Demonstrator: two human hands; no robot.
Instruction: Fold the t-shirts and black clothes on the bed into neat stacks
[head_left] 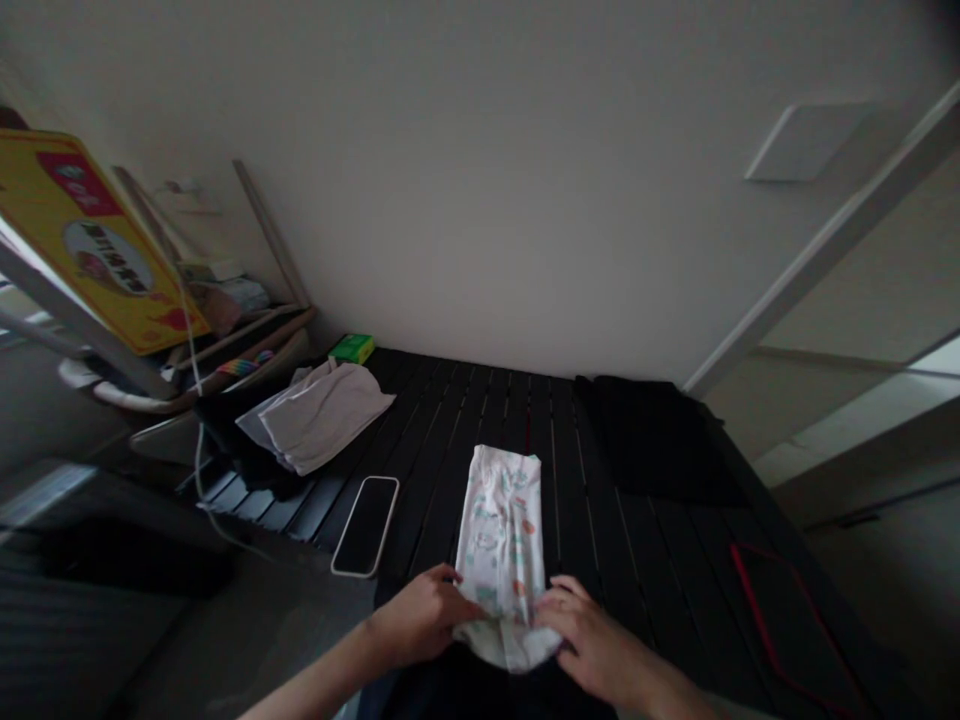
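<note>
A narrow folded white garment (504, 530) with a small green and orange print lies lengthwise on the dark slatted table (435, 430). Its near end is turned up slightly and hangs close to the table's front edge. My left hand (424, 615) pinches the near left side of the cloth, with the thumb on top. On the opposite side my right hand (589, 635) grips the near right edge, its fingers curled over the fabric. Whether the garment is trousers or something else cannot be made out.
Left of the garment lies a phone with a pale case (366, 527). Behind it are folded light grey cloths (322, 410) and a green box (351, 348). Folded black cloth (652, 435) and a red-edged dark object (795, 620) lie to the right. A white cable (199, 450) hangs at the left.
</note>
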